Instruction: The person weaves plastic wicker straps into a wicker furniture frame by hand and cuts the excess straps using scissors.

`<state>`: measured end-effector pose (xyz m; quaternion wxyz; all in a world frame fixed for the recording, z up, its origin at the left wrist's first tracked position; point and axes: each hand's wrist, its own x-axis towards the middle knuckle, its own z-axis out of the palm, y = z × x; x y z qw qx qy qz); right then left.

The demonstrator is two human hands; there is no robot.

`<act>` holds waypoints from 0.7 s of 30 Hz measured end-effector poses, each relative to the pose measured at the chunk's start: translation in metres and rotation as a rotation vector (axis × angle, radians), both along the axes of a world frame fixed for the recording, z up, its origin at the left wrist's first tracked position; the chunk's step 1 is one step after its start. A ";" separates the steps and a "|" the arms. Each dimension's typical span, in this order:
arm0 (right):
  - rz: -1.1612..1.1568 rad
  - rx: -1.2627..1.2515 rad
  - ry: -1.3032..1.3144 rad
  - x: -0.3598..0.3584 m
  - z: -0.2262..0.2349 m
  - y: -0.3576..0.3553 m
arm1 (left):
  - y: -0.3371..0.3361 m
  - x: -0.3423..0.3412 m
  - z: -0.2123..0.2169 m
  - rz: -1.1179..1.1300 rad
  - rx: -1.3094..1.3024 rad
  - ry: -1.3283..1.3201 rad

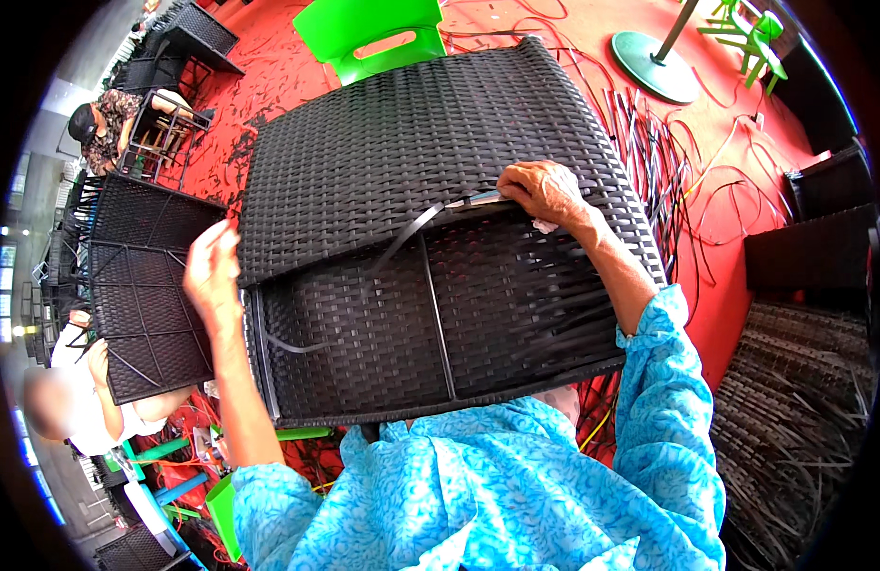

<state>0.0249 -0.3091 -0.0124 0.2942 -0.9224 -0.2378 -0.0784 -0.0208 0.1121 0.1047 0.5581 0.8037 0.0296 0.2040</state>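
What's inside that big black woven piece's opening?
Inside the black woven piece: a thin bar over dark weave, and a grey strip curling at left. Whatever lies beneath the upper weave is covered.

A green chair [369, 19] and pole base [642, 70] stand on red floor [721, 276].

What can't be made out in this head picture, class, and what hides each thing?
Head view: left hand, finger detail lost to blur.
Head view: pale slim item, right end covered by the right hand.
Head view: green plastic seat, cut off by the top edge.
Head view: pole, upper part cut off likewise.
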 end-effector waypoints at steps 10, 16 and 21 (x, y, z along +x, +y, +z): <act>-0.155 0.025 -0.477 -0.033 0.017 0.052 | -0.192 0.063 -0.037 -0.646 0.529 -0.062; -0.022 0.085 -0.306 -0.082 -0.022 0.113 | -0.196 0.065 -0.089 -0.754 0.587 0.038; -0.016 0.109 -0.253 -0.088 -0.035 0.143 | -0.201 0.049 -0.110 -0.701 0.575 0.077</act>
